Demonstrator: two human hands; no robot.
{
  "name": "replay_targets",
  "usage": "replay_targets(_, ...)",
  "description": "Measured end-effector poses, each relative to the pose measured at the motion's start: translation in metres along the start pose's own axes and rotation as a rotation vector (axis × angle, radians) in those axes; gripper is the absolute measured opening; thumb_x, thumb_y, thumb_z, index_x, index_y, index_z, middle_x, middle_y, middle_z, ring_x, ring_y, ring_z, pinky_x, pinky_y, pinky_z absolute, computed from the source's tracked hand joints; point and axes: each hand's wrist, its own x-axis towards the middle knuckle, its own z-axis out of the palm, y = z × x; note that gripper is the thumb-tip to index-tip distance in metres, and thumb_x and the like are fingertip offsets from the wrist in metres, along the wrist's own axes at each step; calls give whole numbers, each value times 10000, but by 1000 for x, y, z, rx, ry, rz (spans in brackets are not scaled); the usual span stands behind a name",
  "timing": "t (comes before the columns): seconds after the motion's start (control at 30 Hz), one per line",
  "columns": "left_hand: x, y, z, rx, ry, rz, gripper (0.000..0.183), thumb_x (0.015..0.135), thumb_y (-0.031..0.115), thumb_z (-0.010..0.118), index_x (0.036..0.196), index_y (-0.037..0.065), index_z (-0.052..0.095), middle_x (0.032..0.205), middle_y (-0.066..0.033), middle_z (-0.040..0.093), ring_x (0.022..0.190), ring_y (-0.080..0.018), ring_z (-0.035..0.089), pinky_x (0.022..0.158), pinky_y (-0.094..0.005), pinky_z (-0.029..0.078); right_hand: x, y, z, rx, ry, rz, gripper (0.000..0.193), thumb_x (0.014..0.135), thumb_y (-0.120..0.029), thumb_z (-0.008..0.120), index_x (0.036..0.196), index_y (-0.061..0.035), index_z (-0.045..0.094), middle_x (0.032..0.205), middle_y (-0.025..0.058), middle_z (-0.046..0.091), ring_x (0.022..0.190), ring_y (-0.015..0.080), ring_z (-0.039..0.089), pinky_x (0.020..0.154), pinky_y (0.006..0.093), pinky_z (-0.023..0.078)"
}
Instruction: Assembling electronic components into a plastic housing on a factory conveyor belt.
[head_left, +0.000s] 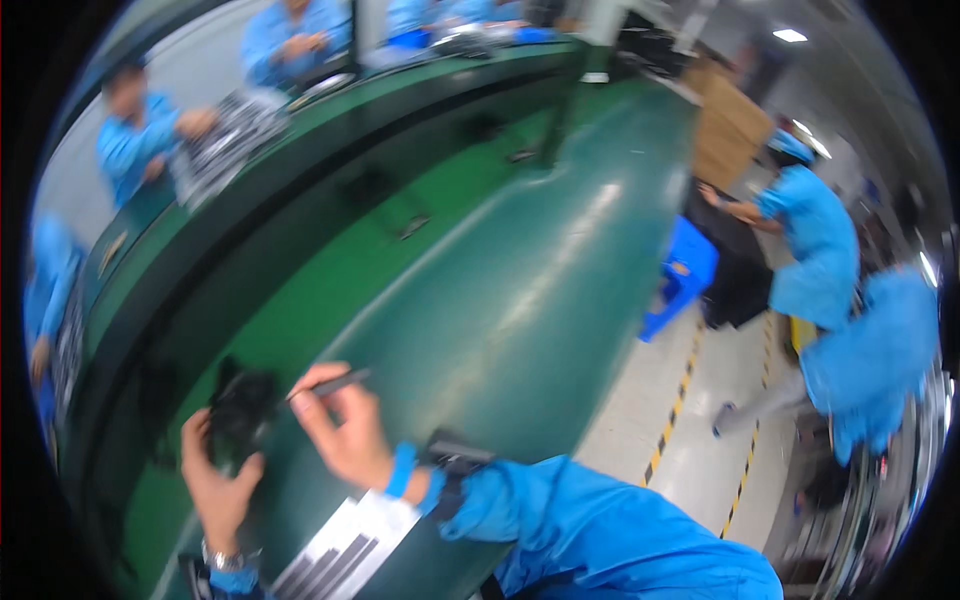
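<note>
My left hand [220,490], with a metal watch band at its wrist, curls its fingers and thumb round the near side of a black object [241,408]; blur hides what kind it is. Just to its right, my right hand [345,425] pinches a slim dark pen-like tool [345,382] between thumb and fingers. The tool's thin tip points left toward the black object, with a small gap between them. A blue band circles my right wrist. Below the hands, a white sheet [372,520] with dark strips on it lies on the green work surface [480,330].
A raised dark green ledge [330,130] curves along the far left, with several blue-clad people working behind it. On the right, a blue stool [683,270], a black bag [735,265] and two people stand by a taped floor. A cardboard box [730,125] stands at the far end.
</note>
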Motion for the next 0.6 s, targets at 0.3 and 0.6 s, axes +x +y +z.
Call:
replay_targets(0.3,-70,2,15,207,-81,132,902,585,244,937,1403,79,594,1222,-106,677,1138,-312,561,997,-425,402,-34,-63,-9,-30,-841,-32,225,823,-27,835,1032,-21,751,1003,126,758,920,266,740,814,357,585)
replay_targets(0.6,-81,-12,18,123,-101,198,1117,593,390,916,1553,68,444,1394,-139,585,1219,-332,506,1038,-437,342,-64,-64,-38,-455,-1004,247,158,834,-22,807,984,-14,758,951,92,775,848,217,756,787,327,615)
